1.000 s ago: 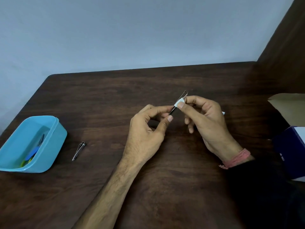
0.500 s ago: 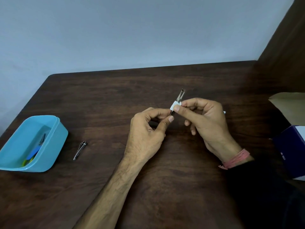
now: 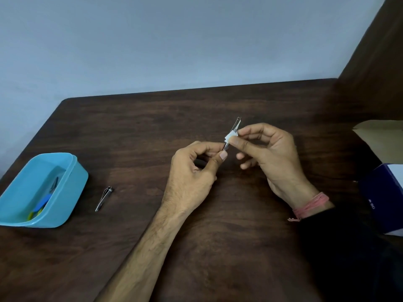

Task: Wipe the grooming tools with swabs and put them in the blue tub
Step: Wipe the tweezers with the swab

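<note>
Above the middle of the dark wooden table (image 3: 218,225), my left hand (image 3: 192,173) pinches the lower end of thin metal tweezers (image 3: 236,125), which point up and away. My right hand (image 3: 270,153) pinches a small white swab (image 3: 229,137) folded around the tweezers' middle. A metal nail clipper (image 3: 104,198) lies on the table to the left. The blue tub (image 3: 72,192) stands at the far left and holds a blue and yellow tool (image 3: 41,205) and a dark thin tool (image 3: 54,184).
A dark blue and white box (image 3: 381,199) sits at the right edge, with an open cardboard flap (image 3: 381,136) behind it. A pale wall runs along the table's far edge. A brown panel stands at the right.
My right hand has slid the swab down the tweezers toward my left hand, so more of the metal tip shows above the swab. The nail clipper and tub have not moved.
</note>
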`<action>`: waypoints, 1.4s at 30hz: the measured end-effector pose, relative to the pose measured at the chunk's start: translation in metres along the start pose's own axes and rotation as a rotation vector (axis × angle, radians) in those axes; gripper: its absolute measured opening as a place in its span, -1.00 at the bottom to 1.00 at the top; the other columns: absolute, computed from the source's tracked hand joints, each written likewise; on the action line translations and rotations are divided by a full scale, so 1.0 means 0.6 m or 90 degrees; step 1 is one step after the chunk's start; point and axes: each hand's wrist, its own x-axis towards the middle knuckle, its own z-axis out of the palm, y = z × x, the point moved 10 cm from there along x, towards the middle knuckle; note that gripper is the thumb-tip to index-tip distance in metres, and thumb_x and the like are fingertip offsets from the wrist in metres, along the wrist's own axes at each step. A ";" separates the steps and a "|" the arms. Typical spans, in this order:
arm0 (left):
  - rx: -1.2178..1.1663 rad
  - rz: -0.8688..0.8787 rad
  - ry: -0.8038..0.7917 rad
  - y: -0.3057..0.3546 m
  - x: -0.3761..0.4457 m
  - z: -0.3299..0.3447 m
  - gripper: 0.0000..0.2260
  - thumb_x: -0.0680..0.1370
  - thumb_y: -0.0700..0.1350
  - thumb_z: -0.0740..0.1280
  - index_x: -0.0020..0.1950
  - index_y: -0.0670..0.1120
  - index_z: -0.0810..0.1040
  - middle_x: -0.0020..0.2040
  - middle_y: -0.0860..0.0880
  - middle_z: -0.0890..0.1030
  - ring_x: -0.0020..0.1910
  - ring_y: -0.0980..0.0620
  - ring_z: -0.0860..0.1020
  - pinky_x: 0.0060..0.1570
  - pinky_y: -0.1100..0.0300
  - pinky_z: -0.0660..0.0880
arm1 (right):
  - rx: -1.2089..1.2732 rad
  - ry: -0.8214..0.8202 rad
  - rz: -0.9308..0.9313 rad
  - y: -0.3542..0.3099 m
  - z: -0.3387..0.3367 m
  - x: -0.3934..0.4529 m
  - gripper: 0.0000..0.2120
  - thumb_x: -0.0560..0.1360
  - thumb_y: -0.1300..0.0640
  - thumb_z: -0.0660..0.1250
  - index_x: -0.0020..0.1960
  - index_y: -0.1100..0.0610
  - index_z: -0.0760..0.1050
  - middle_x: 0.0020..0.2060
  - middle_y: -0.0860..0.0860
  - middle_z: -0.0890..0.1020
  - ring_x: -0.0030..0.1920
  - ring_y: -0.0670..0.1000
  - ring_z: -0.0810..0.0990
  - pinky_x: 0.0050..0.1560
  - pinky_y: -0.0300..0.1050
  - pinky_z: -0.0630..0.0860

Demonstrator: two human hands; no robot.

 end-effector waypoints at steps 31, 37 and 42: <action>0.050 -0.004 0.003 -0.013 0.002 0.000 -0.88 0.63 -0.11 0.57 0.11 0.10 0.81 -0.04 0.09 0.74 -0.08 0.07 0.71 -0.11 -0.19 0.74 | -0.076 0.029 -0.032 -0.002 -0.007 -0.006 -0.87 0.50 0.13 0.66 -0.02 0.12 0.76 -0.09 0.18 0.80 -0.41 -0.04 0.58 -0.56 -0.17 0.44; 0.070 0.012 0.011 -0.011 0.000 0.003 -0.89 0.62 -0.10 0.58 0.09 0.10 0.80 -0.06 0.13 0.72 -0.12 0.10 0.70 -0.15 -0.12 0.74 | 0.021 -0.003 0.018 0.002 -0.002 -0.003 -0.92 0.51 0.23 0.62 -0.03 0.11 0.76 -0.07 0.15 0.79 -0.43 -0.10 0.49 -0.49 -0.24 0.42; 0.063 0.014 0.008 -0.006 0.001 0.003 -0.90 0.61 -0.12 0.58 0.05 0.10 0.80 -0.10 0.09 0.73 -0.18 0.11 0.67 -0.18 -0.16 0.73 | 0.051 -0.066 0.019 -0.001 0.010 -0.001 -0.82 0.38 0.15 0.61 -0.02 0.11 0.74 -0.09 0.07 0.72 -0.39 -0.17 0.46 -0.44 -0.25 0.41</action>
